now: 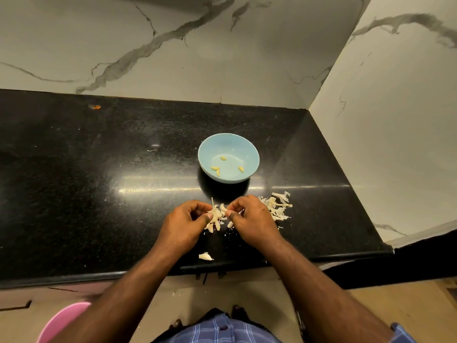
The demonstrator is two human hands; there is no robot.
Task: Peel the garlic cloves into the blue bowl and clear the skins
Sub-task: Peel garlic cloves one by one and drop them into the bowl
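Four peeled cloves (218, 168) are sitting in the blue bowl (249, 151), which is standing on the black bench (99, 169) just beyond my hands, so I'm judging this as mid-task: peeling is under way and clearing the skins is not yet begun. I'm working the garlic piece (217, 213) between both hands, low over the bench near its front edge. My left hand (184, 222) is curling round it, thumb pressing the papery skin, fingers closed on the piece. My right hand (249, 216) is pinching at its right side with thumb and fingertips curled in, seemingly tearing a clove or a strip of skin free; I cannot tell which. Loose skins (278, 206) are lying in a heap just right of the right hand, more scraps under the hands, and one stray skin (205, 256) nearer the edge. Next move, I'm guessing: pulling the clove clean, reaching forward to drop it in the bowl, keeping skin out of it. A pink tub (61, 323) is showing on the floor, bottom left.
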